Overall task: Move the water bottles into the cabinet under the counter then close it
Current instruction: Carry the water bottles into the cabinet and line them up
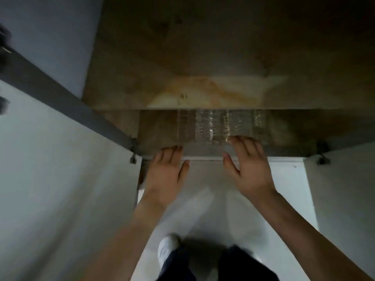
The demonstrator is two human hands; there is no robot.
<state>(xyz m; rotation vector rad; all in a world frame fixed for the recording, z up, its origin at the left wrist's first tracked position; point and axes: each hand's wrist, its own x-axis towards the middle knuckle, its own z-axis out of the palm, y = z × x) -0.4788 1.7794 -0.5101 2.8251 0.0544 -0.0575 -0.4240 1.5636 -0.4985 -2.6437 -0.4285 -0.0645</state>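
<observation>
The fingers [172, 152] of the left hand [165, 171] are held straight and close together, with the thumb spread aside; nothing is gripped, and the tips are laid at the front edge of the cabinet floor [158, 126]. The fingers [243, 145] of the right hand [250, 169] are likewise extended and slightly fanned, empty, with the tips set against the near end of the water bottles [219, 126]; whether they truly touch the plastic cannot be told through the blur.

The bottles are seen lying inside the cabinet under the counter, toward the middle of its front edge, as a shimmering clear pack. Their number is hard to make out, and their far ends are hidden beneath the brown countertop [223, 57], which covers the upper half of the view.

Both doors stand open: the left door [50, 159] is swung out wide, and the right door [345, 179] is cut off by the frame edge. Hinges [133, 154] are visible at both front corners. Below, on the pale floor [203, 199], a white shoe [167, 248] and dark trouser legs [243, 264] are blurred and partly cropped.
</observation>
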